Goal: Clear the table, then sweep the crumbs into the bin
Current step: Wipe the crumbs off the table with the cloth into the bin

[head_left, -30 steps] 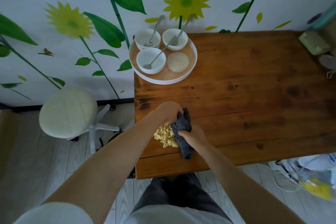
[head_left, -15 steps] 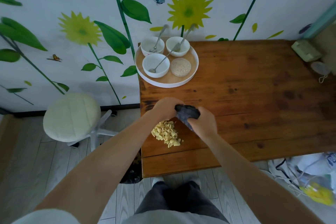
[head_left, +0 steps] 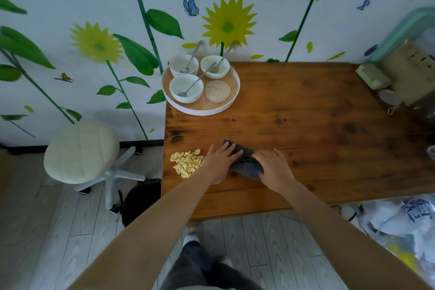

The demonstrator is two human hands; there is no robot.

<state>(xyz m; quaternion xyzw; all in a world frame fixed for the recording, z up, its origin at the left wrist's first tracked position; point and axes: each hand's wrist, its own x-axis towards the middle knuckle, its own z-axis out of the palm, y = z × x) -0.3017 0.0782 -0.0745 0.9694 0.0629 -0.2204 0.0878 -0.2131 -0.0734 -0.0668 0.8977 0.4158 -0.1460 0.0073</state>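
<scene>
A pile of pale yellow crumbs (head_left: 187, 163) lies near the left edge of the wooden table (head_left: 306, 129). Just right of it a dark grey cloth (head_left: 247, 165) rests on the tabletop. My left hand (head_left: 220, 160) lies flat with its fingers spread over the cloth's left part. My right hand (head_left: 274, 167) covers the cloth's right end, fingers curled onto it. A black bin (head_left: 141, 200) stands on the floor below the table's left edge, beneath the crumbs.
A round white tray (head_left: 200, 107) at the table's back left holds three white bowls with spoons and a small round dish. A white stool (head_left: 81, 153) stands left of the table. Green and tan items sit at the far right; plastic bags lie on the floor.
Both hands and the cloth have moved right, away from the crumbs, and the cloth now lies flatter on the table under both hands. The pile stays near the left edge.
</scene>
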